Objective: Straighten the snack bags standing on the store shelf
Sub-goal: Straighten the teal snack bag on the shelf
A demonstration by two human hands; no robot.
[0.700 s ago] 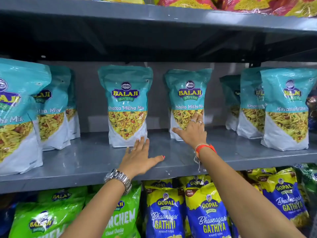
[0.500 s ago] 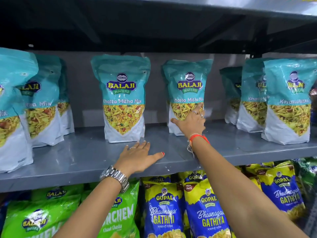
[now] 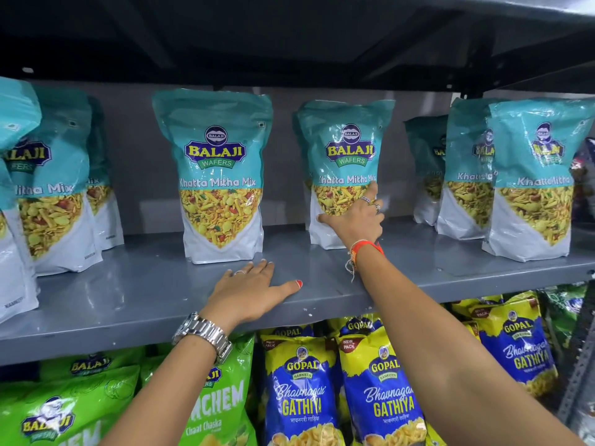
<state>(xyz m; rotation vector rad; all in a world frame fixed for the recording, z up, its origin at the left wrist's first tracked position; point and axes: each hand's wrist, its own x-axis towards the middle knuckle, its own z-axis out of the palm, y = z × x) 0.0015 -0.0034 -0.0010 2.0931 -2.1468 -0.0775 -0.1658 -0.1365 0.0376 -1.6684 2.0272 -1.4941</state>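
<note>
Teal Balaji Khatta Mitha Mix bags stand on a grey metal shelf (image 3: 145,294). My right hand (image 3: 357,223) grips the lower right part of one bag (image 3: 347,146), thumb across its front and fingers around its right side. That bag stands upright, slightly behind the centre bag (image 3: 219,175), which faces forward and is untouched. My left hand (image 3: 251,294) lies flat on the shelf just in front of the centre bag, fingers spread, holding nothing. More teal bags stand in rows at the left (image 3: 54,188) and right (image 3: 534,175).
The dark underside of the shelf above (image 3: 289,37) hangs close over the bag tops. Below the grey shelf hang green Balaji bags (image 3: 64,407) and blue-yellow Gopal Gathiya bags (image 3: 302,397). Bare shelf surface shows between the bag groups.
My right hand has slid higher up the bag's front and closed around its right side. My left hand has stayed flat on the shelf. The view has tilted down a little.
</note>
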